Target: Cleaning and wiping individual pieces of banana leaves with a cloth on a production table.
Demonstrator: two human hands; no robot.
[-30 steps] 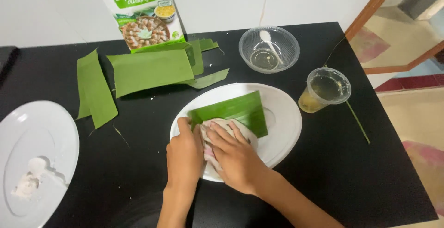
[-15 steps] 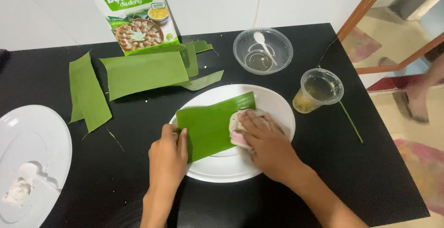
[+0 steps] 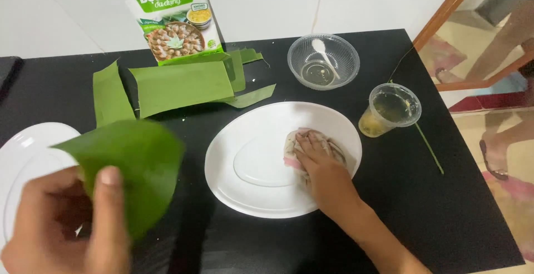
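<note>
My left hand point(image 3: 67, 224) holds a piece of green banana leaf point(image 3: 133, 168) raised off the table at the lower left, thumb on top of it. My right hand point(image 3: 322, 165) lies flat on a crumpled white and pink cloth point(image 3: 295, 146), which rests on the right side of a white oval plate point(image 3: 261, 157). The fingers are spread over the cloth and press it down. The plate's centre is bare.
Cut banana leaf pieces point(image 3: 178, 85) lie at the back left, next to a green food packet point(image 3: 175, 21). A clear bowl with a white spoon point(image 3: 322, 60) and a plastic cup of yellowish liquid point(image 3: 389, 110) stand right. Another white plate point(image 3: 22, 152) sits far left.
My left hand has lifted the leaf off the white plate and carried it to the lower left. My right hand has stayed on the cloth at the plate's right side.
</note>
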